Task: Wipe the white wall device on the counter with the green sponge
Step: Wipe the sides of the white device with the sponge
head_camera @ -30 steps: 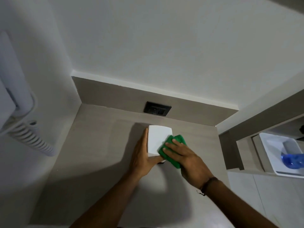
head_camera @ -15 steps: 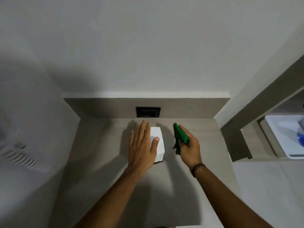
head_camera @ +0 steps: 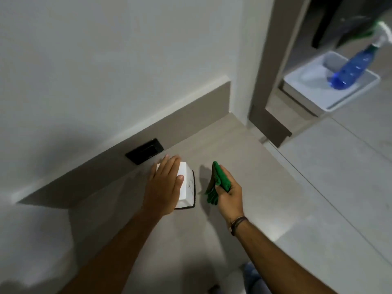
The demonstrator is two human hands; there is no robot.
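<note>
Beige counter, left hand flat on white device, markings perhaps unreadable, right hand gripping green sponge

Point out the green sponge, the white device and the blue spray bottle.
green sponge (head_camera: 220, 179): head view, upper folded part above the fingers.
white device (head_camera: 187, 183): head view, right side face.
blue spray bottle (head_camera: 352, 68): head view, blue body.

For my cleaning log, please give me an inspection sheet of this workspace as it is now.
Surface: beige counter, bare around the device.
Job's things: white wall device on the counter; green sponge apart from it, to its right.
Clutter: nothing seen.
Grippers: left hand flat on the device; right hand holds the sponge.
Cables: nothing seen.
Surroundings: black outlet in the backsplash; blue spray bottle in a white tray to the right.
</note>
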